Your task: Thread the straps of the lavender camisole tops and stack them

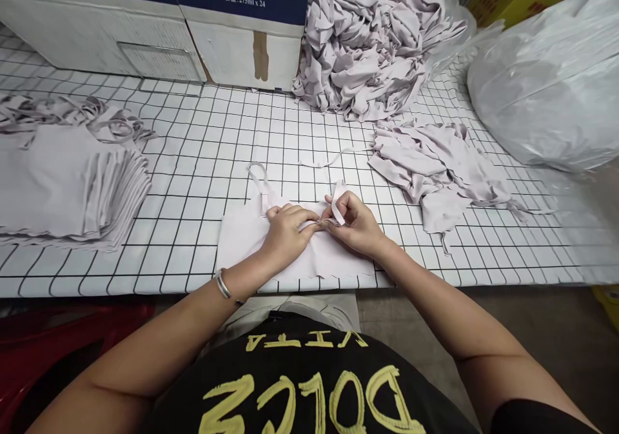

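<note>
A pale pink camisole point(294, 261) with thin shoulder straps lies flat at the table's front edge, between my two arms. My left hand point(291, 233) pinches the top edge of the camisole near its middle. Right beside it, my right hand point(354, 222) grips the same edge, with a strap looped over its fingers. The fingertips of both hands nearly meet. The other strap point(258, 173) stands up in a loop beyond my left hand. What exactly lies between the fingertips is partly hidden.
A neat stack of pale pink camisoles point(58, 182) is on the left. A crumpled heap point(367, 40) of the same fabric lies at the back, with a smaller pile point(435, 163) at right. A cardboard beer box point(236, 40) and a stuffed plastic bag point(546, 79) bound the table point(193, 140).
</note>
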### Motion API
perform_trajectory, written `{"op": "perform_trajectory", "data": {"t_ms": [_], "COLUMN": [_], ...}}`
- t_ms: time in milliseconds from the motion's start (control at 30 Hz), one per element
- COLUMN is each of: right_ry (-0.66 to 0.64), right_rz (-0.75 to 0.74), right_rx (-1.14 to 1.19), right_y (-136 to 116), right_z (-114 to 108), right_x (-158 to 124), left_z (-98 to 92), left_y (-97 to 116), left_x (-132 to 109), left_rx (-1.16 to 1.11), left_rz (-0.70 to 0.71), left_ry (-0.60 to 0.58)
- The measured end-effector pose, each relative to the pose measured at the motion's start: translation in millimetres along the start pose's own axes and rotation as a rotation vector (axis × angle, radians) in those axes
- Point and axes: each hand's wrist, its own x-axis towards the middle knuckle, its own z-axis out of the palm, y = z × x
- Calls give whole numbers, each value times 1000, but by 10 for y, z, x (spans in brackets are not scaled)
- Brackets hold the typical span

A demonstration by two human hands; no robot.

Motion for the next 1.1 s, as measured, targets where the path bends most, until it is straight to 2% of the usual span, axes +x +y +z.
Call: {"op": "perform_trajectory", "data": {"t_ms": [167,333,400,500,633,733,867,967,1100], "right_ry": [-20,-197,-245,-193,-77,-100,-131,-178,-257], "right_rz": [-47,-225,-230,-109,122,243,277,252,133], "right_rx": [-82,-354,-380,-268,93,266,309,238,-167], "right_y": [-1,-118,-178,-237,-230,-209,-203,-233,-342], "right_z": [-5,-62,-90,-118,-118,-113,-119,-134,-172], "right_x": [-38,17,57,99,111,118,148,169,209], "left_z": [-11,-59,-73,-79,-73,-79,-95,-100,-87], "left_y": [2,42,49,45,37,35,34,38,41], "left_x": [-17,-32,-31,-17,11,23,25,19,7], "left_rx": [109,109,90,6,-53,-51,-56,-39,-35], "left_rz": [3,57,65,43,-1,2,5,7,14], "left_ry": [-29,-5,13,29,-25,-61,-87,-97,-87]}}
